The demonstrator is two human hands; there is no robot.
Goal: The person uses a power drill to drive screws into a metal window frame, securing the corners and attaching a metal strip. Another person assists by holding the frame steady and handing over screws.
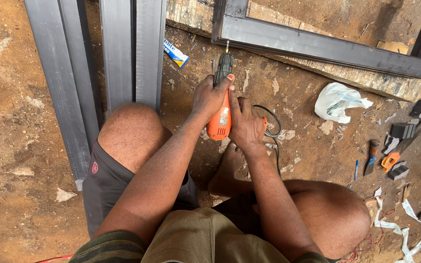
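Observation:
An orange corded drill [220, 117] with a black chuck points away from me, its bit touching the edge of a dark metal frame [317, 46] that lies on wooden blocks. My left hand [210, 97] wraps the front of the drill body, with the thumb up by the chuck. Around the drill's handle my right hand [244, 126] is closed. The black cord loops out to the right of my right hand. I squat with both knees bent, a bare foot showing below the drill.
Long grey metal profiles [118, 53] lie on the dirt floor at left. A crumpled white bag [339, 101], a chisel [371, 156], black plastic pieces [403, 130] and white strips [405, 234] lie at right. A small blue-white packet [176, 52] lies near the profiles.

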